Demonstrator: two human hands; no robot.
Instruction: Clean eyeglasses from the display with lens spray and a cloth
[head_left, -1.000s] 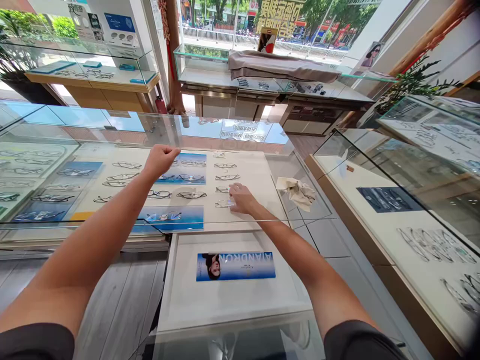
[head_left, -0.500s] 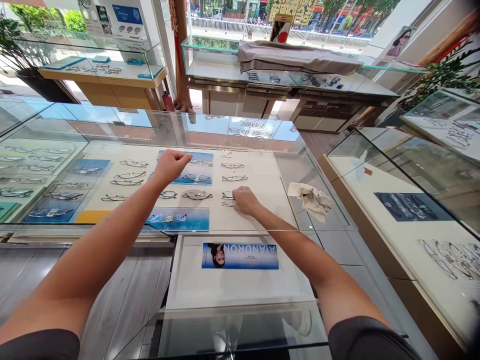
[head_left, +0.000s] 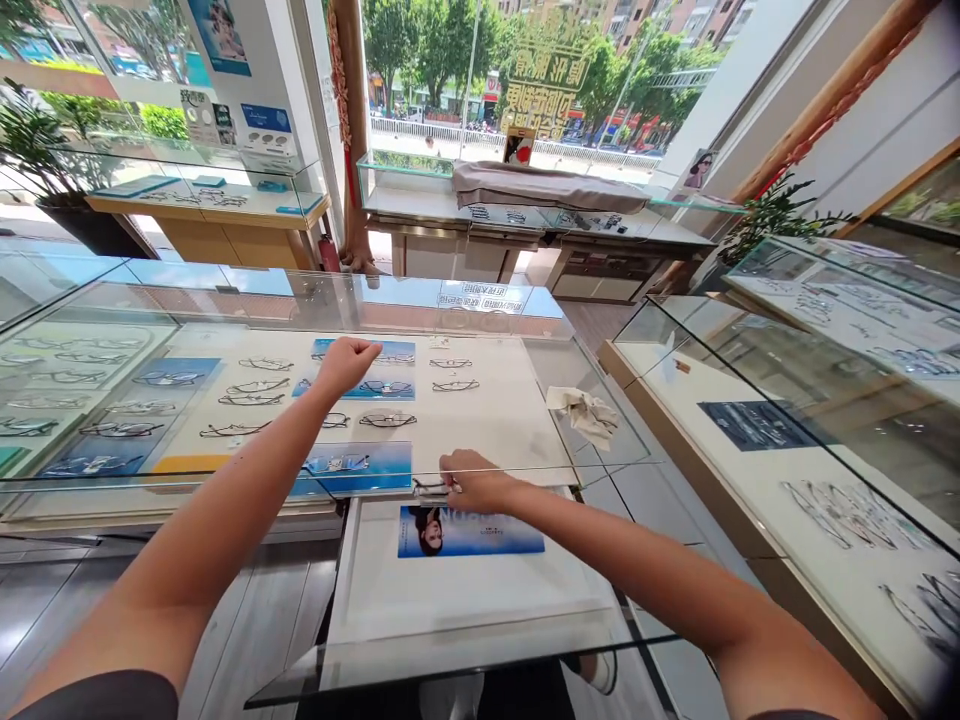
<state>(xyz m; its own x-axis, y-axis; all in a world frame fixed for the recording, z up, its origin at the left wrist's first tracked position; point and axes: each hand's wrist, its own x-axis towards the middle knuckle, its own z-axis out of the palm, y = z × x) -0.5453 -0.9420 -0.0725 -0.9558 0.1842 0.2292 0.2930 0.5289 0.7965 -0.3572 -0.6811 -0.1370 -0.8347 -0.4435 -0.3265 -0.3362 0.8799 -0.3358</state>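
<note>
My right hand is closed on a pair of eyeglasses at the front edge of the glass display case, just above the pulled-out white drawer. The lenses poke out to the left of the fingers; the rest is hidden by the hand. My left hand is closed in a fist over the case, near a blue card. Whatever its fingers hold, if anything, is hidden. Rows of eyeglasses lie on the white case floor around both hands.
A crumpled cloth lies at the case's right end. In the drawer is a blue advertising card. To the right stands another glass case with glasses. A glass edge crosses close in front of me.
My right hand has come toward me from the case's right-hand column to the front edge, bringing the eyeglasses. The left hand stays over the same blue card. The view has tipped upward.
</note>
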